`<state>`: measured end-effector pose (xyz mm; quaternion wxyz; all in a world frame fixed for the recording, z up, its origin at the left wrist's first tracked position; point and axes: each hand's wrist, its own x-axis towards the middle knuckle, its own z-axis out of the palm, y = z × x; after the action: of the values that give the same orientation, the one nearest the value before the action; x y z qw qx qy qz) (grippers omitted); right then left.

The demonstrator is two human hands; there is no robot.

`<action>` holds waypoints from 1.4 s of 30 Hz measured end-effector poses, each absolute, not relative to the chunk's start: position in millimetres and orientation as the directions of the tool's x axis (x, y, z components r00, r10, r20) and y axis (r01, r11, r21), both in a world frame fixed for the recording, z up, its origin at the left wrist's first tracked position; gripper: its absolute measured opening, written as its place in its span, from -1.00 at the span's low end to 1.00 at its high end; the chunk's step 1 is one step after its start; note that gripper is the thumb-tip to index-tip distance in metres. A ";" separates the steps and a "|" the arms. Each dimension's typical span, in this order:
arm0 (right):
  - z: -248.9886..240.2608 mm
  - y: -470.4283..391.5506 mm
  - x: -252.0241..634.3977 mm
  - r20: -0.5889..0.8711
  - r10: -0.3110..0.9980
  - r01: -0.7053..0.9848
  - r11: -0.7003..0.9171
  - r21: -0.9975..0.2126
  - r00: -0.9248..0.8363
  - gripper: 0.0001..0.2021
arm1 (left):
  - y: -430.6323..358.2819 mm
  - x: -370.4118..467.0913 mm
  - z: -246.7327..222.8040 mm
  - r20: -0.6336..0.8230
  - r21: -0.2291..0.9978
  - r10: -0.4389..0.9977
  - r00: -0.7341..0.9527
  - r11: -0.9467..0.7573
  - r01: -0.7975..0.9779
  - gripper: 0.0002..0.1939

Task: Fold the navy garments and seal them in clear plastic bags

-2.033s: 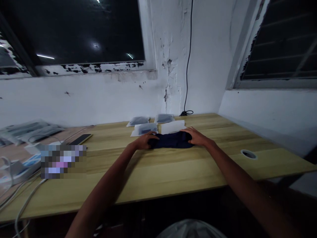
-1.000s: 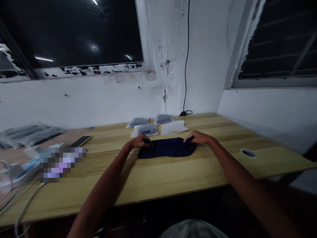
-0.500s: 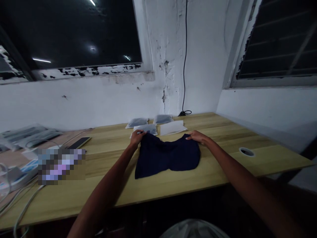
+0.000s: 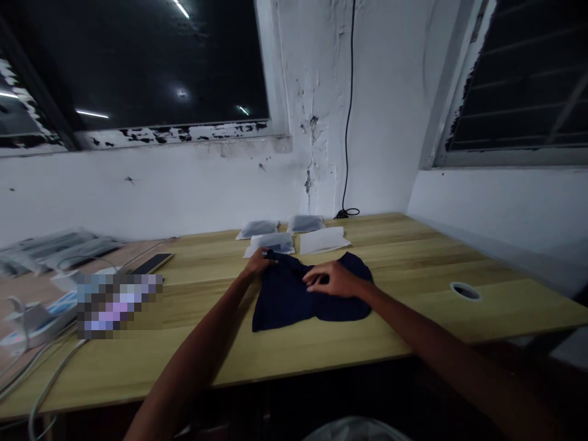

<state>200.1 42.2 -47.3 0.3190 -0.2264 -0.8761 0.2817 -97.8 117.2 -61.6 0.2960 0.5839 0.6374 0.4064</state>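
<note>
A navy garment (image 4: 289, 300) lies spread on the wooden table, its upper edge dipping in the middle and its lower edge notched. Its exact kind is unclear in the dim light. At its upper left corner my left hand (image 4: 260, 263) is closed, pinching the fabric. My right hand (image 4: 334, 279) hovers over or rests lightly on the garment's middle, fingers bent and thumb apart from them, with nothing visible between. Whether those fingertips touch the fabric, I cannot tell.
Behind the garment sit frosted pouches (image 4: 271, 244) and a flat white one (image 4: 324, 239). A phone (image 4: 152, 264), a power strip (image 4: 59, 309) with cables, and plastic-wrapped packages (image 4: 68, 248) occupy the left. On the right is a round cable hole (image 4: 466, 291).
My right hand has let go of the garment's upper right corner and moved left over its middle. My left hand stays at the upper left corner. The view has shifted slightly.
</note>
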 end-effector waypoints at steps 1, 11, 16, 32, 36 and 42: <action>-48.6 31.2 186.6 0.385 0.517 0.166 0.735 -0.657 -0.764 -0.63 | 117.7 -98.9 -63.4 0.091 0.872 0.987 -0.134 -0.014 0.488 -0.42; -76.5 57.0 185.2 0.387 0.737 0.605 0.676 -0.420 -0.554 -0.50 | 116.0 -96.3 -68.5 0.160 0.805 0.983 -0.090 -0.077 0.588 -0.43; -71.6 84.7 218.9 0.400 0.828 0.792 0.526 -0.310 -0.393 -0.56 | 102.8 -84.0 -53.1 0.403 0.513 0.915 -0.032 -0.196 0.836 -0.44; -86.9 -81.3 353.1 0.265 0.726 0.606 0.680 -0.413 -0.634 -0.36 | -140.6 -84.5 -55.6 0.282 -0.015 0.692 0.665 -0.690 0.724 -0.23; -102.4 -111.8 350.2 0.451 0.728 0.633 0.679 -0.372 -0.516 -0.65 | -163.3 -96.8 -67.0 0.423 0.071 0.613 0.667 -0.757 0.649 -0.27; -73.4 -115.2 343.6 0.497 0.796 0.651 0.585 -0.484 -0.346 -0.82 | -151.9 -81.2 -28.7 0.473 0.400 0.738 0.481 -0.666 0.629 -0.57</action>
<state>343.6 -115.2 -73.4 0.3600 -0.4442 -0.8142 0.1006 -81.2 -151.9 -28.7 0.0862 0.8561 0.3992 0.3166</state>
